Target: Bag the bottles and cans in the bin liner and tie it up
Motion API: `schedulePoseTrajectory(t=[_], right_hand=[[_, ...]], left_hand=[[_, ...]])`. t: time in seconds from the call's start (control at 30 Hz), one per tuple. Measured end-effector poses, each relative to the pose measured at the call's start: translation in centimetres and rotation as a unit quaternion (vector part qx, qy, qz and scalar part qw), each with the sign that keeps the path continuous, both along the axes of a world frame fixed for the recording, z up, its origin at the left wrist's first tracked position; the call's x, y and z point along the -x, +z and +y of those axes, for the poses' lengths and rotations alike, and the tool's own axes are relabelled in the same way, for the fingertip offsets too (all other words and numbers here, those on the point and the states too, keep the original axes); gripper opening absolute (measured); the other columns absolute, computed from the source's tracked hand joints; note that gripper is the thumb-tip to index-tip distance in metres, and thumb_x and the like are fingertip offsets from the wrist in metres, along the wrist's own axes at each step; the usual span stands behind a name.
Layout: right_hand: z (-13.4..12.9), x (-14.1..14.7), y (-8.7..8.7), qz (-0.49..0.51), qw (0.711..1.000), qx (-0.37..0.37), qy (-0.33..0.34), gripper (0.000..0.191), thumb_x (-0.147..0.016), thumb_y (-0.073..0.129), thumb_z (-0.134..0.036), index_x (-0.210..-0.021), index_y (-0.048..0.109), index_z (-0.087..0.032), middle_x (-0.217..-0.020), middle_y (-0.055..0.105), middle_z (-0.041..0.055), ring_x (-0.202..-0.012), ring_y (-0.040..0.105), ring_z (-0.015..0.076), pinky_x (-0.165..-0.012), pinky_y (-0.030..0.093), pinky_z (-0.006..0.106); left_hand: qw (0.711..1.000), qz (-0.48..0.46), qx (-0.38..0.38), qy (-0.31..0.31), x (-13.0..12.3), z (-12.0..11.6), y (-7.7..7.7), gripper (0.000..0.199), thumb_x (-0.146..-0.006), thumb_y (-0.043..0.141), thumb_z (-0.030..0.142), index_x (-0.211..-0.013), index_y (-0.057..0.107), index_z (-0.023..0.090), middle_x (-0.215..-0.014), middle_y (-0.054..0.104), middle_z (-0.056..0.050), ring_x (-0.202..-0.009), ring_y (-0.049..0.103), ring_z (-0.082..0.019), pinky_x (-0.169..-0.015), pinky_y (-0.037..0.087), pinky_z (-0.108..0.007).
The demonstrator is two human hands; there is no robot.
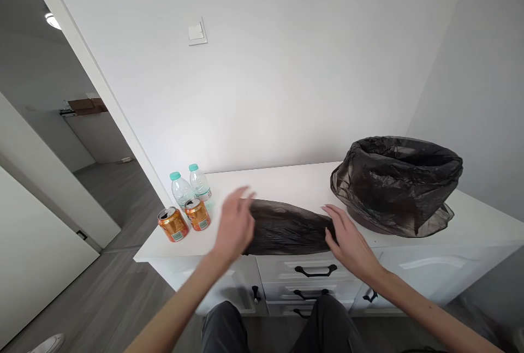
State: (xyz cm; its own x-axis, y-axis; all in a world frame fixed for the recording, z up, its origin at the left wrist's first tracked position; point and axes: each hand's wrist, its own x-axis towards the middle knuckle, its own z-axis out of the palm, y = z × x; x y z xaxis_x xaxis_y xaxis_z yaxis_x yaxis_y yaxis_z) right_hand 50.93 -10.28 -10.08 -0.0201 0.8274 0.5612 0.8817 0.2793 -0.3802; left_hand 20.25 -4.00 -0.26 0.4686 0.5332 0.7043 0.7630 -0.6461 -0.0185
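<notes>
A folded black plastic garbage bag [289, 228] lies flat across the white cabinet top, its front edge hanging slightly over the edge. At the bag's left end is my left hand [236, 223], a little blurred, its fingers apart and holding nothing. My right hand [347, 241] is at the other end, thumb and fingers spread around the bag's tip and touching it. To the right stands a trash can [368, 221] lined with another black bag [397, 192], whose rim is folded outward and covers most of the can.
Two orange cans [172, 225] and two clear plastic bottles [180, 189] with teal caps stand at the cabinet's left end. The white cabinet [282, 178] has black-handled drawers [315, 271]. A wall rises behind, with a light switch [198, 32]. A doorway opens at left.
</notes>
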Motion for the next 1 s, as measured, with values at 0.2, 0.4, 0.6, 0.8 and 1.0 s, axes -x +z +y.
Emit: schedulePoseTrajectory(t=[0.2, 0.4, 0.6, 0.8, 1.0], right_hand=[[1.1, 2.5, -1.7, -0.157, 0.978, 0.129, 0.037, 0.062, -0.107, 0.026, -0.056, -0.159, 0.042, -0.025, -0.168, 0.035, 0.0106, -0.156, 0.027, 0.0357, -0.125, 0.027, 0.063], [-0.6, -2.2, -2.6, -0.15, 0.97, 0.157, 0.107, 0.07, -0.104, 0.035, -0.062, -0.167, 0.016, -0.036, -0.173, 0.021, 0.0034, -0.158, 0.024, 0.0301, -0.125, 0.032, 0.055], [-3.1, -4.8, -3.6, -0.214, 0.968, 0.029, 0.127, 0.086, -0.091, 0.041, -0.005, -0.166, 0.016, -0.038, -0.161, 0.047, 0.0025, -0.145, 0.049, 0.0305, -0.111, 0.049, 0.055], [-6.1, -1.6, 2.6, -0.176, 0.965, 0.005, 0.194, 0.092, -0.08, 0.035, 0.007, -0.161, 0.034, -0.037, -0.147, 0.062, 0.0018, -0.124, 0.066, 0.0233, -0.102, 0.055, 0.042], [-2.7, 4.8, 10.6, 0.044, 0.979, 0.012, 0.199, 0.038, -0.102, 0.051, -0.032, -0.14, 0.052, -0.033, -0.125, 0.072, 0.0055, -0.115, 0.069, 0.0247, -0.097, 0.056, 0.038]], left_hand=[[0.967, 0.168, 0.187, -0.052, -4.1, 1.3, -8.0, 0.057, -0.108, 0.035, 0.048, -0.159, 0.039, 0.024, -0.167, 0.038, -0.008, -0.157, 0.028, -0.032, -0.125, 0.03, -0.058], [0.963, 0.144, 0.227, -0.022, 1.6, 5.3, -7.7, 0.048, -0.108, 0.035, 0.036, -0.148, 0.053, 0.016, -0.158, 0.05, -0.016, -0.151, 0.04, -0.032, -0.122, 0.036, -0.06], [0.957, 0.142, 0.188, -0.168, 2.3, -1.0, -6.2, 0.051, -0.107, 0.045, 0.035, -0.156, 0.04, 0.024, -0.163, 0.044, -0.01, -0.152, 0.039, -0.024, -0.126, 0.033, -0.05], [0.946, 0.156, 0.219, -0.181, -0.7, -3.6, -8.2, 0.091, -0.093, 0.066, 0.043, -0.165, 0.017, 0.02, -0.169, 0.03, -0.013, -0.158, 0.025, -0.033, -0.128, 0.025, -0.057], [0.938, 0.111, 0.232, -0.234, -0.6, -3.7, -8.2, 0.048, -0.096, 0.06, 0.03, -0.142, 0.051, 0.019, -0.145, 0.062, -0.015, -0.145, 0.048, -0.03, -0.125, 0.034, -0.053]])
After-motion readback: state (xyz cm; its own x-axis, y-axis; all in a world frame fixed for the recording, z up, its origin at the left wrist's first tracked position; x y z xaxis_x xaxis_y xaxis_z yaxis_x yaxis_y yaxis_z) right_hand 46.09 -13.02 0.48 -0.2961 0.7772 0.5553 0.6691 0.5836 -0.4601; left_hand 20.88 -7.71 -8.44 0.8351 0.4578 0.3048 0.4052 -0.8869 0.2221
